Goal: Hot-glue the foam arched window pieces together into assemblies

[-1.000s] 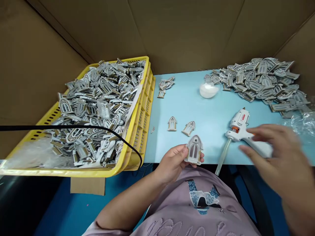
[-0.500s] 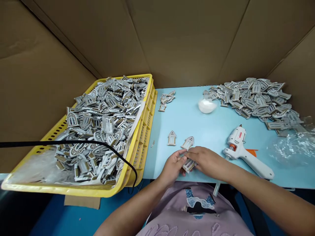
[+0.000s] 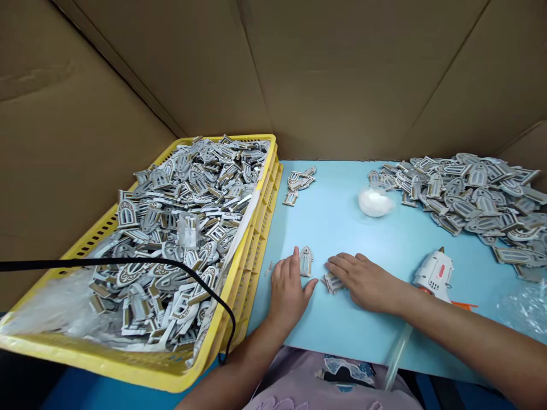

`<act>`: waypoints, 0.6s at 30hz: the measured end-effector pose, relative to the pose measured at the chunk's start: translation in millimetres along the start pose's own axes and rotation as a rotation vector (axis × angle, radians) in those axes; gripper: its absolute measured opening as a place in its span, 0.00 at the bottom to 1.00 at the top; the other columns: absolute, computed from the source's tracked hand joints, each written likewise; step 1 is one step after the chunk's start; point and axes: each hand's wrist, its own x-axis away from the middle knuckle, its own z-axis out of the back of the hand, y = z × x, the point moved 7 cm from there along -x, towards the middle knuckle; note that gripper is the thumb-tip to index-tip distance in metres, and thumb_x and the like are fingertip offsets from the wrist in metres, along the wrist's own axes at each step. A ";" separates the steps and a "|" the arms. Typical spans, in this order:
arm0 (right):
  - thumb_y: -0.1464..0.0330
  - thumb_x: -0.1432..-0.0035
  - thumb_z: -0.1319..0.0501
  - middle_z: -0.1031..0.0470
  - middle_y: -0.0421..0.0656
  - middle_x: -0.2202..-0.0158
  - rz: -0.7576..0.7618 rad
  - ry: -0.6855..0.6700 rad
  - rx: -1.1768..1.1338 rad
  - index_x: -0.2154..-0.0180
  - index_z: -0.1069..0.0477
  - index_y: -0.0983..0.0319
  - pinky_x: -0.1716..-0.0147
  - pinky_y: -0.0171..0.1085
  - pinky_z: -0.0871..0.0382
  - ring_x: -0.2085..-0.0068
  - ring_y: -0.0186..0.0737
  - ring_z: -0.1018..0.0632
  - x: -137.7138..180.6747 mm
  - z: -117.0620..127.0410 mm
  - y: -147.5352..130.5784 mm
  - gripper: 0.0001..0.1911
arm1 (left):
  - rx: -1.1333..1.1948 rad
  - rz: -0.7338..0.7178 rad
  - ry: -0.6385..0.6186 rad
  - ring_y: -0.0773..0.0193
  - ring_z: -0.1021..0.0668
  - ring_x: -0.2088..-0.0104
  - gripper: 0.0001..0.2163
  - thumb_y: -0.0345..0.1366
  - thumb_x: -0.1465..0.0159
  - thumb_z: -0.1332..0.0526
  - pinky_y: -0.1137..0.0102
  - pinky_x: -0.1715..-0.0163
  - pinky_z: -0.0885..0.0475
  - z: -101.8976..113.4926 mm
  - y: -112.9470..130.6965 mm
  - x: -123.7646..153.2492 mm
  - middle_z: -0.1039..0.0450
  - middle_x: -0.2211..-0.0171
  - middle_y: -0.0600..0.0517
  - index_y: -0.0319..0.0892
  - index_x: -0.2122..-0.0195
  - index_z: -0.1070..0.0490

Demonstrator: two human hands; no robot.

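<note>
The person's left hand [image 3: 288, 293] reaches forward over the pale blue tabletop [image 3: 329, 225], back upward, its fingers extended and its thumb spread well away to the right; its grasp is loose. Just beside its fingertips lies a small white-and-gold arched window piece [image 3: 306, 262], flat, point facing away from the person. The right forearm slants in from the lower right corner, crossing in front of the handle of a white glue gun [image 3: 433, 273]. The right hand [image 3: 367, 280] bends low, back upward, its fingers close together and partly covering a second grey-and-white window piece [image 3: 332, 283] on the tabletop. Its thumb is hidden, so whether it pinches that piece cannot be told.
</note>
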 end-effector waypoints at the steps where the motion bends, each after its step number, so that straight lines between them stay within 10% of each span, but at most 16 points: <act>1: 0.77 0.37 0.50 0.33 0.56 0.40 0.004 -0.001 0.004 0.36 0.40 0.66 0.50 0.55 0.33 0.42 0.56 0.32 -1.4 0.2 -2.2 0.27 | 0.002 -0.002 0.000 0.45 0.31 0.44 0.41 0.40 0.36 0.33 0.49 0.40 0.36 -1.1 -0.9 -0.2 0.31 0.43 0.39 0.39 0.28 0.56; 6: 0.77 0.36 0.48 0.29 0.47 0.57 0.032 0.018 -0.019 0.53 0.30 0.63 0.56 0.46 0.31 0.55 0.46 0.28 -20.3 11.9 -3.4 0.14 | 0.183 -0.084 -0.045 0.46 0.30 0.43 0.40 0.30 0.36 0.38 0.48 0.41 0.34 -4.2 1.3 1.9 0.31 0.41 0.39 0.43 0.27 0.60; 13: 0.74 0.37 0.40 0.33 0.49 0.42 0.100 0.073 -0.064 0.42 0.35 0.63 0.47 0.49 0.30 0.43 0.49 0.30 -44.4 10.9 -7.5 0.22 | 0.306 -0.186 -0.048 0.52 0.27 0.43 0.45 0.24 0.41 0.40 0.56 0.45 0.27 -9.3 4.9 9.7 0.32 0.41 0.41 0.46 0.27 0.65; 18: 0.67 0.34 0.39 0.27 0.45 0.53 0.082 0.073 -0.073 0.47 0.31 0.64 0.53 0.47 0.26 0.53 0.43 0.24 -47.7 7.2 -14.2 0.15 | 0.355 -0.131 0.021 0.53 0.24 0.47 0.46 0.25 0.40 0.39 0.60 0.54 0.23 -6.8 -1.1 7.6 0.37 0.39 0.37 0.46 0.27 0.67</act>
